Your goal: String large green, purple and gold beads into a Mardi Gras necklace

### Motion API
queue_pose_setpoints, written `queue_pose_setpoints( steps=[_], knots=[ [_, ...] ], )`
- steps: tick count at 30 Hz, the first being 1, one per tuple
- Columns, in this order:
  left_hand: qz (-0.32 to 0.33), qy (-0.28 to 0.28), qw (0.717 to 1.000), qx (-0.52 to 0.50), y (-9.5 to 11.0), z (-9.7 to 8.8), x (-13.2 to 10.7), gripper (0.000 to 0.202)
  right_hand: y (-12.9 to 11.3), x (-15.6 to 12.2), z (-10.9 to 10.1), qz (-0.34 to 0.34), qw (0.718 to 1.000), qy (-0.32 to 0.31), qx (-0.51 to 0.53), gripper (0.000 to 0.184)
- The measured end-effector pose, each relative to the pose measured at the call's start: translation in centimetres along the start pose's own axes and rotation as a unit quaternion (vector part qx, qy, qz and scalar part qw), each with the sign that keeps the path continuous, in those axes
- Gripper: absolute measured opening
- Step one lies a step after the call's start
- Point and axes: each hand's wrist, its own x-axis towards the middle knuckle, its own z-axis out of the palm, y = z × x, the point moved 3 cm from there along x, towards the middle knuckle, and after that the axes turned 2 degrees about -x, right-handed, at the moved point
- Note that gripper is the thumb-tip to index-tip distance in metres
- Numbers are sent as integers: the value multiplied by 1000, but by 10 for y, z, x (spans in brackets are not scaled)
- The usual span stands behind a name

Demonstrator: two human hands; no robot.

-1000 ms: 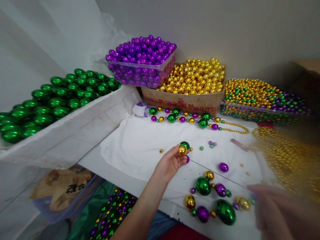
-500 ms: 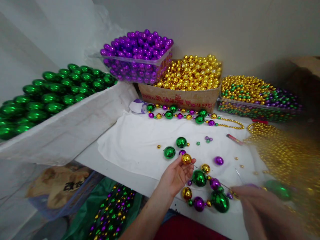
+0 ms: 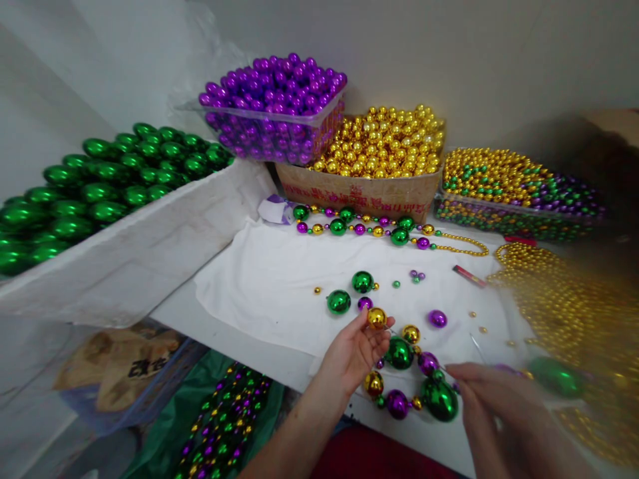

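My left hand (image 3: 355,351) pinches a gold bead (image 3: 376,318) between thumb and fingertips above the white cloth (image 3: 269,286). A thin wire runs from that bead toward my right hand (image 3: 499,406), which is blurred at the lower right with its fingers drawn together around the wire's end. Between the hands lies a partly strung strand of green, purple and gold beads (image 3: 414,379). Two loose green beads (image 3: 349,291) and a small purple bead (image 3: 365,303) rest just beyond my left fingers.
At the back stand a tub of purple beads (image 3: 272,110), a cardboard box of gold beads (image 3: 384,143) and a tray of mixed small beads (image 3: 514,186). Big green beads (image 3: 100,186) fill a white box on the left. A finished strand (image 3: 379,229) lies before the boxes. Gold bead chains (image 3: 564,306) pile up at the right.
My left hand has drawn back toward me with the gold bead, leaving two green beads on the cloth. My right hand has come in toward the strung strand.
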Motion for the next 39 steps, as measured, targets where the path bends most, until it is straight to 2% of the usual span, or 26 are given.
queue_pose_setpoints(
  steps=[4,7,10,14,17,21,24,26,28,33,35,37,39],
  knots=[
    [-12,-2,1000,-13,-4,8,-6,24,11,1,6,-54,995,-57,-56,14],
    [-26,-9,1000,-15,-9,14,-11,28,15,-1,10,-85,991,-81,-57,16],
    [-35,-24,999,-6,-14,17,-13,28,13,-2,17,-90,992,-71,-58,17],
    [-50,-61,997,10,-23,19,-14,31,13,-1,35,-73,995,-56,-21,17],
    [-12,-77,995,59,-27,20,-16,28,22,-3,47,-40,996,-75,18,16],
    [102,-40,976,187,-26,21,-17,29,39,-11,49,49,988,-136,49,18],
    [159,-22,956,244,-26,24,-14,31,51,-14,46,117,981,-152,23,40],
    [187,-27,945,265,-27,29,-10,29,55,-12,49,117,981,-155,17,46],
    [210,-40,936,280,-27,35,-8,27,57,-9,55,99,984,-147,30,40],
    [228,-77,925,295,-29,46,-2,26,65,-2,63,106,989,-83,56,36],
    [223,-85,928,287,-31,49,2,26,70,0,63,130,985,-81,75,26],
    [213,-84,935,271,-35,52,8,27,75,1,61,174,976,-77,107,17],
    [194,-81,947,245,-41,55,16,29,83,0,59,250,953,-54,160,20]
  ],
)
